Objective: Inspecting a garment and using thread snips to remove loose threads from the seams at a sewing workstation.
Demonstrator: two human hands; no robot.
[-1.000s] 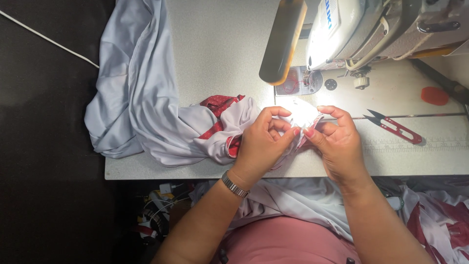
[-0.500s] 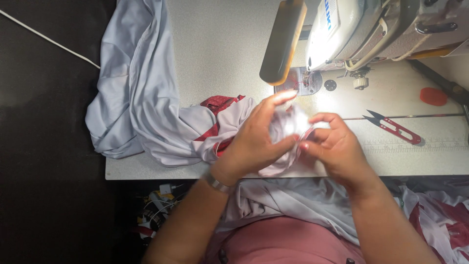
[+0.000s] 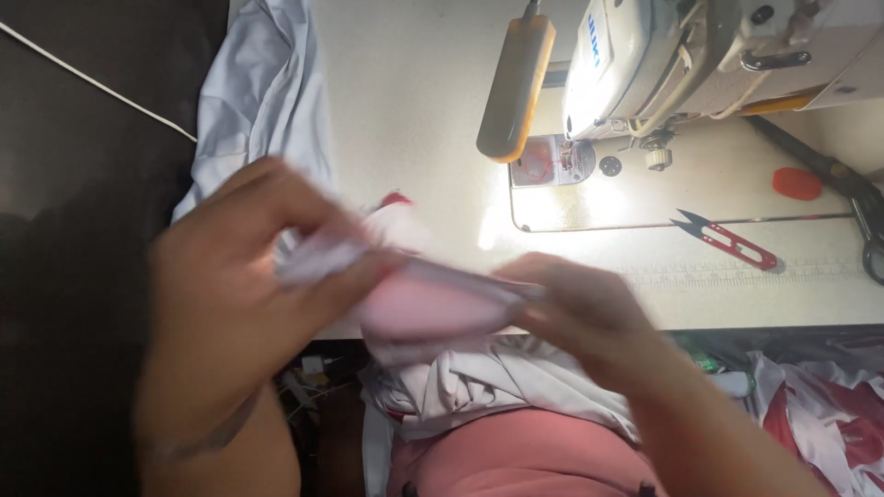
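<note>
Head view, only one. Heavy motion blur on both hands.

Left hand (image 3: 244, 304) is raised close to the camera, left of centre, fingers curled and pinched on the left end of the cloth (image 3: 414, 294). Right hand (image 3: 580, 317) sits lower and right of centre, fingertips closed on the cloth's right end. So both hands grasp it, one at each end, and the cloth is stretched between them as a pale, pinkish-white band. It is held up off the table (image 3: 424, 120), over the table's near edge, just in front of the person's body. Fine detail of the grip is too blurred to read.

More of the same pale fabric hangs down below the hands into the lap, over the pink garment (image 3: 516, 456) the person wears. A small red-and-white patch of it shows just above the left hand's fingers.

Pale blue fabric (image 3: 262, 101) lies over the table's left edge, behind the left hand, well apart from the right.

Sewing machine (image 3: 700, 55) stands at the far right of the table, its lamp lighting the bed below. Needle area with the metal plate (image 3: 552, 161) is beyond the hands, apart from the cloth.

Red-handled snips (image 3: 727, 239) lie on the table to the right of the right hand, untouched. An orange oval piece (image 3: 796, 182) lies further right. Red-and-white fabric (image 3: 838, 419) is heaped below the table at lower right.
</note>
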